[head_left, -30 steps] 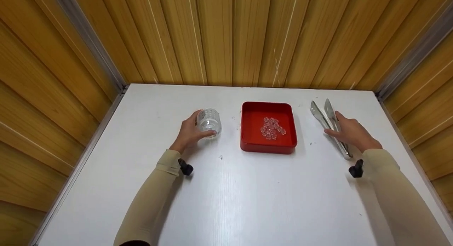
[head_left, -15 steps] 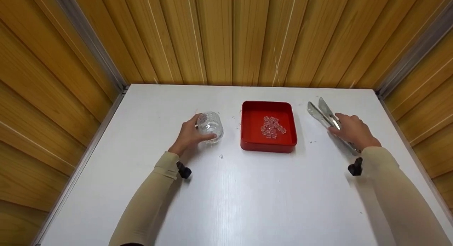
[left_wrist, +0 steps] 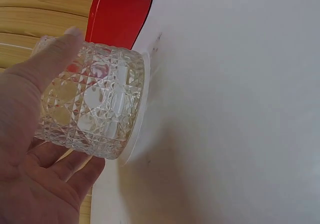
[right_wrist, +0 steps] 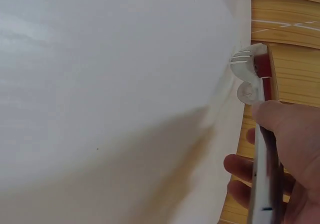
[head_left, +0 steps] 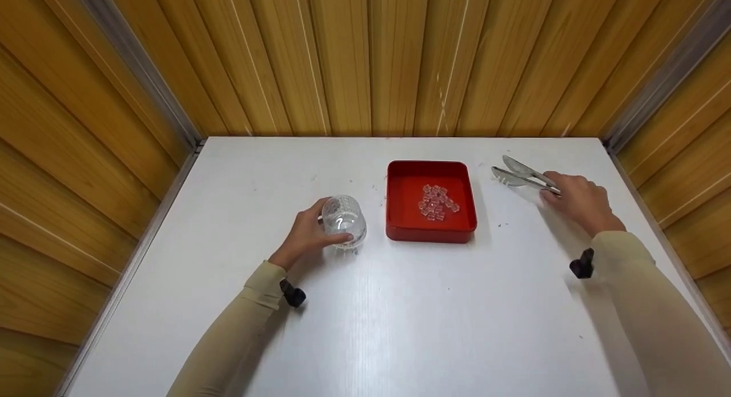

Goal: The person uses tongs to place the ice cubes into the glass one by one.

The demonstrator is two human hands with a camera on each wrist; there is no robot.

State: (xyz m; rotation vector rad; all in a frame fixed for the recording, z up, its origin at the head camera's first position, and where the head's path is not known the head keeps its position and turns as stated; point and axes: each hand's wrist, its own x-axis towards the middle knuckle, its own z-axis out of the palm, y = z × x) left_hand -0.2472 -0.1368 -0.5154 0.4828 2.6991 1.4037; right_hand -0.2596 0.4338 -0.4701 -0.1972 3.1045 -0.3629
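Observation:
The left hand (head_left: 311, 232) grips a clear cut-glass cup (head_left: 344, 221), thumb on the near side and fingers on the far side. In the left wrist view the patterned glass (left_wrist: 95, 96) shows close up against the palm. Metal tongs (head_left: 522, 176) are held in the right hand (head_left: 583, 203), their two tips apart and pointing left toward the tray. In the right wrist view the thumb presses along the tongs (right_wrist: 262, 174), with fingers curled behind them. Between the hands sits a square red tray (head_left: 431, 235) holding several clear cubes (head_left: 436, 203).
The white table (head_left: 400, 317) meets yellow wood-look panels (head_left: 394, 60) at the back and at both sides. Small dark marks dot the tabletop near the tray. A black wrist device (head_left: 293, 294) is on the left sleeve, another (head_left: 582, 264) on the right.
The left hand and glass have moved nearer the front edge and slightly right. The right hand has shifted right and back, and the tongs have swung to point more to the left.

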